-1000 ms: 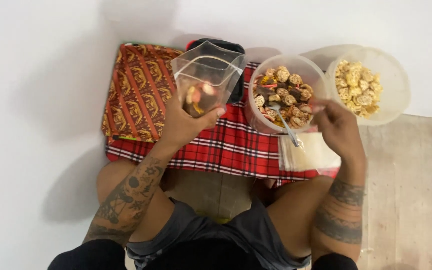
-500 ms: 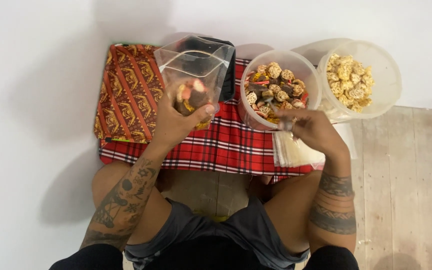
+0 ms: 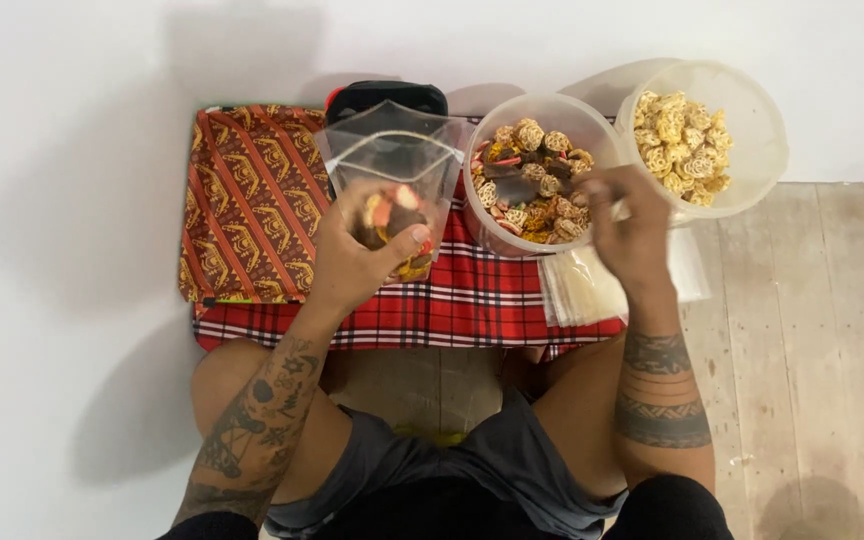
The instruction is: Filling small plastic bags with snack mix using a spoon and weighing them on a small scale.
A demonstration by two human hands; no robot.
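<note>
My left hand (image 3: 360, 262) grips a clear stand-up pouch (image 3: 392, 172) with its mouth open; a small heap of mixed snacks lies in the pouch's bottom. My right hand (image 3: 630, 228) hangs over the near rim of a round translucent tub (image 3: 480, 215) full of mixed brown, yellow and red snacks. Its fingers are closed, apparently on a spoon handle, and the spoon itself is hidden. To the right stands a second tub (image 3: 767, 150) holding pale round lattice snacks.
A red plaid cloth (image 3: 472, 300) covers the low surface between my knees. An orange patterned cloth (image 3: 247, 200) lies at its left. A stack of empty clear bags (image 3: 582, 290) lies under my right wrist. A black object (image 3: 387, 95) sits behind the pouch. Wooden floor to the right.
My right hand moved from the tub's right side across its near rim and up over the mixed snacks; the spoon, visible before, is now hidden. The pouch stayed in my left hand.
</note>
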